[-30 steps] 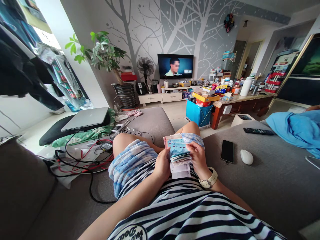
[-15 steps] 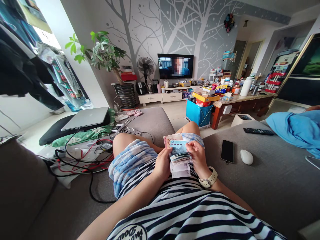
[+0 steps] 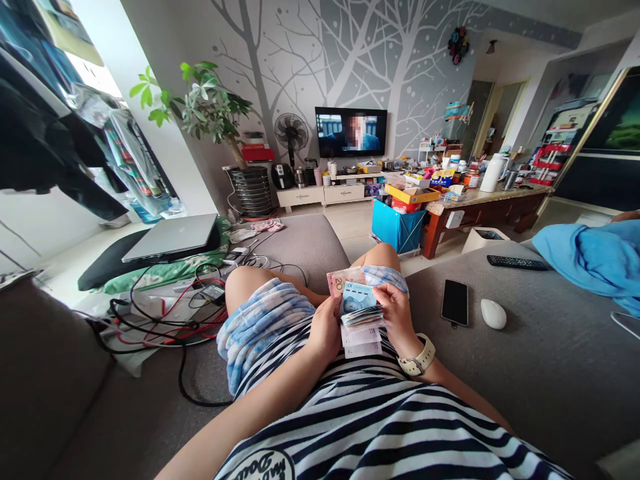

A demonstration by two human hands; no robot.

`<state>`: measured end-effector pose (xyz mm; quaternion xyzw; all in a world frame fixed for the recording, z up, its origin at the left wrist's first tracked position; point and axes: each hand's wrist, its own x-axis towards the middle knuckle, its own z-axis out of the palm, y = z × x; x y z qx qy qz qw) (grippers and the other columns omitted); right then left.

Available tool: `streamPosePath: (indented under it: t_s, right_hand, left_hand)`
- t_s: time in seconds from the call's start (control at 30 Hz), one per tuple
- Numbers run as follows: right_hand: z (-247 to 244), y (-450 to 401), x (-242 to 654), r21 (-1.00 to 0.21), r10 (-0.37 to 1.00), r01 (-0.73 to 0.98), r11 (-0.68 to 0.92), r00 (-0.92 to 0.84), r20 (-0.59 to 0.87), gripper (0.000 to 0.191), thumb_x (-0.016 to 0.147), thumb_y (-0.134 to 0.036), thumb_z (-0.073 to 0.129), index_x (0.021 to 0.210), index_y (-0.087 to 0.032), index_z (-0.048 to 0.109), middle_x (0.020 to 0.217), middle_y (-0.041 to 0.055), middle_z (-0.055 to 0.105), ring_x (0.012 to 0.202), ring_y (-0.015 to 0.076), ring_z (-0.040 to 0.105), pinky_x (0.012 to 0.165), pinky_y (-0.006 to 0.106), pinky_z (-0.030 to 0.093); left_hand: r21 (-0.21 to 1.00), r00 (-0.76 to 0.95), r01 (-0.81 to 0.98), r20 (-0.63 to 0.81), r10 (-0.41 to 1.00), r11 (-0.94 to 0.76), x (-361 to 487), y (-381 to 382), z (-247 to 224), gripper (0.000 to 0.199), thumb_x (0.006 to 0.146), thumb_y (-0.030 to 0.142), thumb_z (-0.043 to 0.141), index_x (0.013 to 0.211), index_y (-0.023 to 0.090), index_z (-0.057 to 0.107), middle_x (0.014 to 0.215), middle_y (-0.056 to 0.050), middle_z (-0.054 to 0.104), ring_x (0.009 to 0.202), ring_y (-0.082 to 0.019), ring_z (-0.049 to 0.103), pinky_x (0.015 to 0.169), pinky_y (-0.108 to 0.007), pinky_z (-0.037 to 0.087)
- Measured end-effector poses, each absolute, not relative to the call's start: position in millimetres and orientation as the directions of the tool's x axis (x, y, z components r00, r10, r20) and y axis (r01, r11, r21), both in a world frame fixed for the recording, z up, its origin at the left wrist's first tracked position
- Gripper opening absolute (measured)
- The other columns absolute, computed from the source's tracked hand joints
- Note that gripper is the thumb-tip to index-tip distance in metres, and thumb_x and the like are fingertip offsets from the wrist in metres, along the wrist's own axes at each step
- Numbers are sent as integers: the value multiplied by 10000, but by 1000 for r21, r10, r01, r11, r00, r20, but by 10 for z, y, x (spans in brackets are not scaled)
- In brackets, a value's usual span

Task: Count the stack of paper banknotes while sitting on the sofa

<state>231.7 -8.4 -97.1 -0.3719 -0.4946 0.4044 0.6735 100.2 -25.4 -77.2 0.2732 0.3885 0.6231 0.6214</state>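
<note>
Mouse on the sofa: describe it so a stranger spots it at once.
Start at the grey sofa and look right of the right hand, which grips banknotes. The mouse lies there just right of the phone, with the remote farther off. Unlike the dark, oblong phone and remote, it is white and rounded.

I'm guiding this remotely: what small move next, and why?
Perhaps the right hand should draw the blue rectangular paper banknote toward the body: it touches that note's right edge, while the left hand pinches the layered paper bundle at left.
</note>
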Motion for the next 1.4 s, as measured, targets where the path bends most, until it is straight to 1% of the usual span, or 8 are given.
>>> streamPosePath:
  t_s: [0.17,0.63,0.8,0.93,1.03,1.17,1.3,1.4]
  right_hand:
    - [-938,-129,2320,-886,903,-186,424,162,398,279,788,-417,624,623,-210,536,551,-39,428,529,132,378,533,284,315]
    - [-965,-118,2322,-872,895,-206,445,148,422,260,805,-380,620,632,-201,549,556,-41,430,538,123,378,540,277,304]
    - [-954,-122,2322,-871,895,-209,445,143,423,277,802,-403,628,624,-208,543,549,-41,429,527,126,379,537,284,303]
    - [-948,-133,2319,-861,887,-217,461,140,440,354,871,-423,551,587,-212,527,536,-26,461,502,127,381,514,290,297]
    - [-970,-138,2307,-848,883,-249,468,119,453,396,911,-422,492,579,-210,529,537,-12,500,492,126,398,498,288,294]
    - [-988,-103,2324,-844,877,-238,480,124,464,377,903,-403,513,580,-207,523,542,-20,494,484,118,388,496,282,296]
    - [-740,-127,2435,-805,813,-153,574,226,537,354,901,-391,519,602,-202,530,558,-28,468,500,113,366,509,275,303]
    - [-338,-368,2562,-682,691,-131,720,228,686,266,891,-379,545,683,-213,561,622,-10,527,569,133,455,556,284,365]
  left_hand:
    - [839,-152,-540,-183,971,73,997,-243,-795,231,614,323,679,516,189,518,452,45,463,508,-127,452,553,-259,400]
    - [844,-182,-533,-179,967,56,1003,-247,-798,225,623,302,679,522,184,517,462,45,484,510,-124,470,556,-256,417]
    - [839,-175,-541,-180,968,58,991,-233,-818,193,629,292,681,540,175,556,466,31,524,536,-148,530,579,-265,440]
    - [794,-88,-603,-167,982,81,1009,-254,-788,134,655,282,658,698,155,667,577,-15,646,675,-218,643,671,-308,491]
    - [766,-21,-635,-143,989,98,1032,-273,-760,255,675,279,644,876,134,706,753,-68,726,813,-263,680,763,-354,507]
    - [774,-8,-626,-133,991,99,1034,-280,-750,253,671,283,657,869,135,708,796,-83,739,867,-288,682,807,-383,508]
    - [786,-15,-614,-108,994,77,1017,-288,-740,212,662,262,689,852,170,712,789,-61,737,901,-278,675,805,-363,510]
    - [797,2,-597,-110,994,89,1014,-286,-742,189,643,257,707,816,181,707,754,-54,726,860,-276,677,759,-356,515]
